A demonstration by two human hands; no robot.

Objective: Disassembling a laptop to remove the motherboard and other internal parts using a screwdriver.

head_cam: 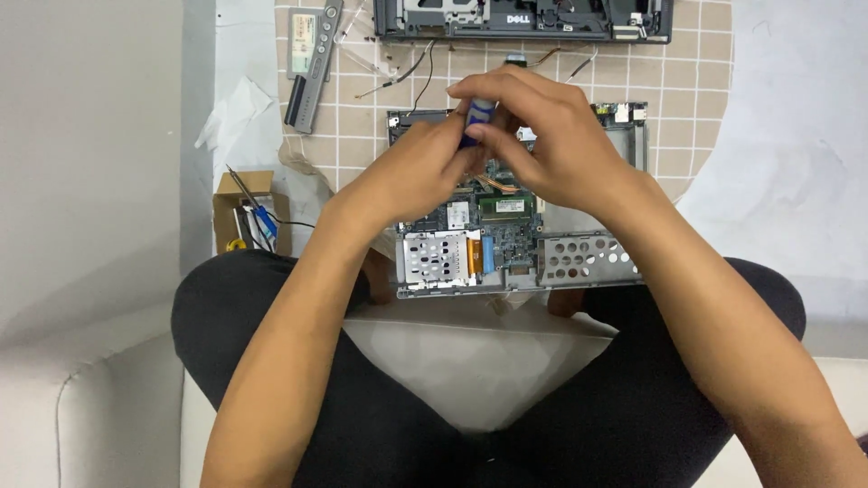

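An opened laptop base [592,258] with its green circuit board [506,221] bared lies in front of my crossed legs. Both hands meet above its middle. My right hand [542,136] is closed over the blue and white handle of a screwdriver [477,116] held upright over the board. My left hand [416,172] pinches the same tool lower down, by its shaft. The tip is hidden behind my fingers.
A dark laptip lid part [524,23] lies at the far edge of the checked mat [687,81]. A grey trim strip [312,72] rests at the upper left. A small cardboard box [244,212] with tools stands left of my knee. Loose wires [407,72] trail between the parts.
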